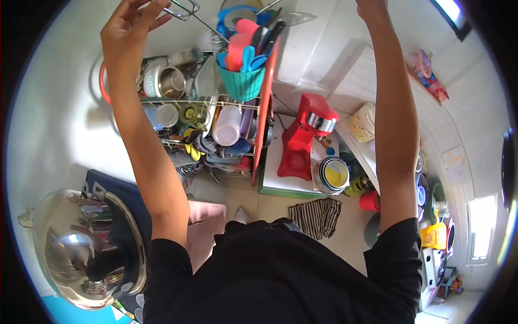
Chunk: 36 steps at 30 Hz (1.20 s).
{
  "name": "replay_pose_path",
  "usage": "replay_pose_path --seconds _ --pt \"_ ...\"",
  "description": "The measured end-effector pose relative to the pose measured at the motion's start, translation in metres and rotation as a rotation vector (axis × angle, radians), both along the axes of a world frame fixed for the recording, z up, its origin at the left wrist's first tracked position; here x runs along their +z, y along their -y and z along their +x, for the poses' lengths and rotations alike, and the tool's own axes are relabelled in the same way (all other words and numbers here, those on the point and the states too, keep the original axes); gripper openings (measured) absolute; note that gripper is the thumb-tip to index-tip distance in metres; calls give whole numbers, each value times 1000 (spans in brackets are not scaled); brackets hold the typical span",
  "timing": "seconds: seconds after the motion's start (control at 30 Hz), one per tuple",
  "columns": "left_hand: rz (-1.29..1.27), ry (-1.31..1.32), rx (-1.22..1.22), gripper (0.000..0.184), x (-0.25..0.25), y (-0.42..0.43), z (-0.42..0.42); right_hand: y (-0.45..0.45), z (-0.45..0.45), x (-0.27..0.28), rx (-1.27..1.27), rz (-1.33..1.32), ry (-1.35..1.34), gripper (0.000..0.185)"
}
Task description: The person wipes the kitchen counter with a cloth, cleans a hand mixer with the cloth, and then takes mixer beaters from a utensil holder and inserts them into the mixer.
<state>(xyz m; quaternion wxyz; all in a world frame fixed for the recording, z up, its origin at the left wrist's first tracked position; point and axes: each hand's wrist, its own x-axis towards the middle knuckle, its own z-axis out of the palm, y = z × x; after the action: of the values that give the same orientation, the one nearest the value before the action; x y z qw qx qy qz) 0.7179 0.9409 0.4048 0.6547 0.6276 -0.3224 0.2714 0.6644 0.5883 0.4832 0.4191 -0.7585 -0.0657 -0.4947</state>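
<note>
At the top left, my left hand [135, 21] is raised with its fingers closed round a thin metal wire utensil [186, 8]. The utensil stretches right toward a teal basket [241, 82], which holds pink, blue and black utensils. The basket is on top of a wire dish rack [216, 100] filled with cups and containers. My right hand [372, 4] is at the top edge of the view, mostly cut off, and its fingers are hidden. Nothing that it may hold can be seen.
A red stand mixer [302, 140] stands on a white surface beside nested bowls [333, 174]. Shelves with a patterned container [362, 123] are at the right. A large shiny metal bowl [81, 248] is at the lower left. A striped cloth [315, 217] lies on the floor.
</note>
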Motion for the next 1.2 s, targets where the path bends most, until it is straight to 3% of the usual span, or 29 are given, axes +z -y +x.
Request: replay_pose_path --seconds 0.27,0.37,0.4,0.5,0.67,0.77,0.87,0.97,1.2 --pt "14 10 -240 38 2 116 -68 95 -133 -8 -258 -43 17 39" --pt "-7 17 -379 35 -14 178 -95 128 -205 -20 -490 5 -114 41" --pt "-18 -7 -435 35 -21 199 -110 183 -216 -32 -554 -176 -23 42" --pt "-11 -98 -603 34 -51 270 -150 198 -307 -57 -508 -25 -12 45" --pt "64 -201 -870 34 -93 394 -230 292 -451 -115 -782 -95 -125 48" --pt "130 -279 -1011 33 -117 459 -288 313 -535 -135 -944 -95 -168 48" --pt "192 -339 -1153 32 -139 518 -341 329 -612 -149 -1026 112 -340 45" --pt "299 -293 -1238 32 -170 574 -381 342 -675 -168 -1092 180 -340 47" --pt "449 -254 -1374 36 -220 658 -472 367 -775 -206 -1333 104 -358 46"
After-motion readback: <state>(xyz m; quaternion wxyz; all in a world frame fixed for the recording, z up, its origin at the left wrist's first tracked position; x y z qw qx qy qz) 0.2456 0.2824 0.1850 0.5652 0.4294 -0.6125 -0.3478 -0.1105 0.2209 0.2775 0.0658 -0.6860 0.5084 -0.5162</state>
